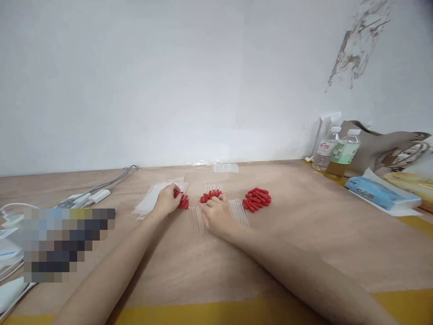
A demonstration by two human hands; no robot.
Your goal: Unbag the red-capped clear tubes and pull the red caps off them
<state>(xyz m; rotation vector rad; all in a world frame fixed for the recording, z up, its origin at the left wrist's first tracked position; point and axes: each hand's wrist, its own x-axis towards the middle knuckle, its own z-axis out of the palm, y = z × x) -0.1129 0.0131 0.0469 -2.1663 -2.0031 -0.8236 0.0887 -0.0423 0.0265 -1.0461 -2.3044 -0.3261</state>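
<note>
My left hand (168,198) is closed in a pinch at a small group of red rubber bulbs (184,201), with a bit of red showing at its fingertips. Curled over the lower end of a middle row of red-ended clear tubes (212,186) is my right hand (216,215); its fingers hide what they grip. Several thin clear tubes (194,220) lie between the hands. To the right of my right hand, more bare clear tubes (238,212) lie side by side, touching a larger heap of red bulbs (259,199).
Clear plastic bags (149,198) lie beyond my left forearm, and another small bag (226,168) is near the wall. Cables and white plugs (99,196) are at left, beside a blurred-out patch. Two bottles (343,155) and a blue tissue pack (382,192) stand at right.
</note>
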